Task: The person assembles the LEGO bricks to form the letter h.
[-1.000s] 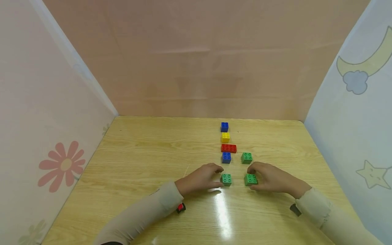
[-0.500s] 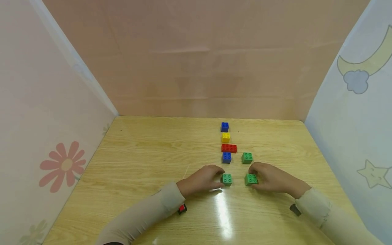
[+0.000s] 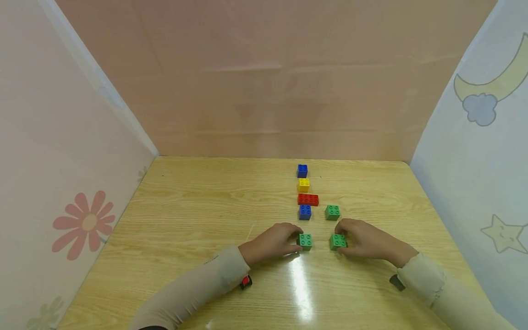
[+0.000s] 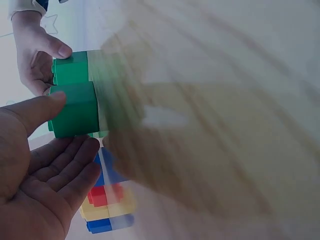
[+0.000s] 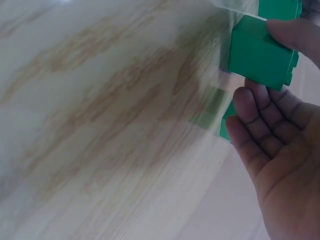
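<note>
My left hand (image 3: 274, 240) pinches a light green toy brick (image 3: 305, 241) between thumb and fingers. In the left wrist view its thumb lies on one side of that brick (image 4: 75, 110), with the fingertips at the opposite side. Facing it, my right hand (image 3: 367, 240) grips another green brick (image 3: 338, 242) by two sides, thumb on one and fingers on the other, as the right wrist view also shows for this brick (image 5: 260, 55). Both bricks sit studs up on the wooden table, a small gap apart. The lower parts of some fingers are hidden in the head view.
Beyond the hands stand a third green brick (image 3: 332, 212) and a blue brick (image 3: 305, 212). Farther back come a long red brick (image 3: 308, 199), a yellow brick (image 3: 304, 184) and another blue brick (image 3: 302, 171). Cloth walls enclose the wooden table (image 3: 206, 197).
The left thumb and fingers have closed in from beside the light green brick onto it. My right hand's fingers have drawn slightly closer round their brick. The bricks stay in place.
</note>
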A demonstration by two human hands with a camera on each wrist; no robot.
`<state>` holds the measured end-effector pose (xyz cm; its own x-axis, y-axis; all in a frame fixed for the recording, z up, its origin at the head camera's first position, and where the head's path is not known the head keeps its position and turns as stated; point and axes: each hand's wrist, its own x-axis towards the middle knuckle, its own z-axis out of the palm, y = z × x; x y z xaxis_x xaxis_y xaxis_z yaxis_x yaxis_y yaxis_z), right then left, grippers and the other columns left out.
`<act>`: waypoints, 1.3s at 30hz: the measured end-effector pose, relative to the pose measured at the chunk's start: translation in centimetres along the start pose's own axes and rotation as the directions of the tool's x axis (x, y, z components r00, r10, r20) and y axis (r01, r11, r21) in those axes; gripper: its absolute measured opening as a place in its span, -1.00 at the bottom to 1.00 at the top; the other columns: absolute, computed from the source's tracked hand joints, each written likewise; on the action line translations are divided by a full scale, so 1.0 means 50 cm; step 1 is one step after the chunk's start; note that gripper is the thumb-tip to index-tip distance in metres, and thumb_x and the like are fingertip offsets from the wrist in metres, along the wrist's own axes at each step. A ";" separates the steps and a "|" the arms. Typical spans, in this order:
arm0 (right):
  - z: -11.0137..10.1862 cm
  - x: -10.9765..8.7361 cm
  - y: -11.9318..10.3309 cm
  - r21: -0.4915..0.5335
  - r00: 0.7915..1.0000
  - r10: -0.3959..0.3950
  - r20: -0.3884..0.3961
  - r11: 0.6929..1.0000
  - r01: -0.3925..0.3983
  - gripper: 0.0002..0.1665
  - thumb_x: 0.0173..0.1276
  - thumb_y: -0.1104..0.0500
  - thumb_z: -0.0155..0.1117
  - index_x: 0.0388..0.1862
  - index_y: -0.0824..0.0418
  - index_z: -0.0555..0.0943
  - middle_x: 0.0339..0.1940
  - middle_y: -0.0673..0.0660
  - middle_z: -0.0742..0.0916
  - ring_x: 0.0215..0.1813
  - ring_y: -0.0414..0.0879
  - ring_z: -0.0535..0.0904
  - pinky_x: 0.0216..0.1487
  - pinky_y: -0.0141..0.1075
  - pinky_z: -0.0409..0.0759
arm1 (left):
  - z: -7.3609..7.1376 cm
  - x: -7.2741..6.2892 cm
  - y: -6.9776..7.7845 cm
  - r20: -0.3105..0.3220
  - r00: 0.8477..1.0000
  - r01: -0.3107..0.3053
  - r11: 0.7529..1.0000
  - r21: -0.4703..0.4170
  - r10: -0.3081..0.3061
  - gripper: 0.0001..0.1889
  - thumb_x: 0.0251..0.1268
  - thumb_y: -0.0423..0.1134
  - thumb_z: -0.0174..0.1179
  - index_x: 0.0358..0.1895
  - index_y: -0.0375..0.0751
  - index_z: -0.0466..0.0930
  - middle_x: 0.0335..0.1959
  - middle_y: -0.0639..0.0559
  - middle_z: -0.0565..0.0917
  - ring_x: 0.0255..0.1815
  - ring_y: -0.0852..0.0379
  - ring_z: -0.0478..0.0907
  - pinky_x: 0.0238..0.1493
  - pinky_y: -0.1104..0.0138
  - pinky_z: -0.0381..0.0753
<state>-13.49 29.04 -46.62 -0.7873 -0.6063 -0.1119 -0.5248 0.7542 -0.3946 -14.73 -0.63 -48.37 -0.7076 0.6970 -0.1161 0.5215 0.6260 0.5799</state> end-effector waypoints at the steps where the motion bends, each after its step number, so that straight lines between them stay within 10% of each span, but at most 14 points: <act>1: -0.001 0.000 -0.001 0.002 1.000 0.002 0.002 1.000 -0.002 -0.59 0.15 -0.11 0.47 -0.11 -0.01 0.57 -0.22 -0.25 0.58 -0.17 -0.34 0.50 -0.07 -0.24 0.60 | 0.000 -0.001 0.000 0.000 1.000 0.001 1.000 -0.001 -0.001 -0.51 0.29 0.00 0.30 0.19 -0.17 0.56 0.05 0.15 0.63 0.09 0.27 0.52 0.17 0.39 0.47; 39: -0.021 0.042 -0.045 0.059 0.998 -0.034 -0.060 0.998 0.038 -0.65 0.20 -0.12 0.45 -0.11 -0.07 0.58 -0.23 -0.30 0.60 -0.17 -0.33 0.53 -0.09 -0.26 0.60 | -0.023 -0.008 -0.020 -0.018 1.000 0.017 1.000 0.021 -0.017 -0.57 0.29 -0.04 0.31 0.14 -0.18 0.62 -0.02 0.17 0.67 -0.05 0.36 0.54 0.03 0.43 0.54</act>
<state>-14.30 26.33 -44.98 -0.7870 -0.6155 -0.0432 -0.5342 0.7147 -0.4514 -15.52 -1.97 -47.98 -0.7249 0.6799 -0.1110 0.5192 0.6451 0.5606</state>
